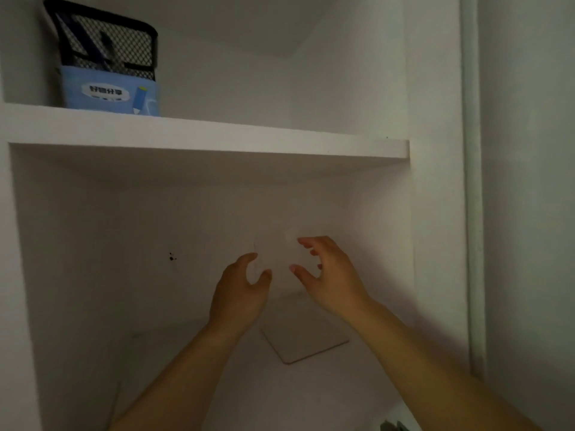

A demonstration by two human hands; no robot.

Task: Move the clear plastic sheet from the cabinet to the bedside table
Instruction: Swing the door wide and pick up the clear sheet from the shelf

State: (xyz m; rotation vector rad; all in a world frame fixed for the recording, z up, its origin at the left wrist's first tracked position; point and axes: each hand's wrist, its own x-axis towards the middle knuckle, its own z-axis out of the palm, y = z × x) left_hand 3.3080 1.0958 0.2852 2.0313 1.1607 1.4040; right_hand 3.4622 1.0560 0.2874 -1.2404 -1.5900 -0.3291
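Note:
The clear plastic sheet (277,248) is barely visible. It seems to stand upright against the back wall of the lower compartment of the white cabinet (205,141), with a faint left edge and a pale glint near its top. My left hand (241,287) is curved in a C around that left edge, thumb and fingers apart. My right hand (326,275) reaches in from the right with fingers spread at the sheet's right side. I cannot tell whether either hand touches the sheet.
A flat beige board (306,340) lies on the compartment floor below the hands. On the shelf above, at the left, stands a black mesh holder with a blue pouch (107,66). The cabinet's right side wall (435,213) is close to my right forearm.

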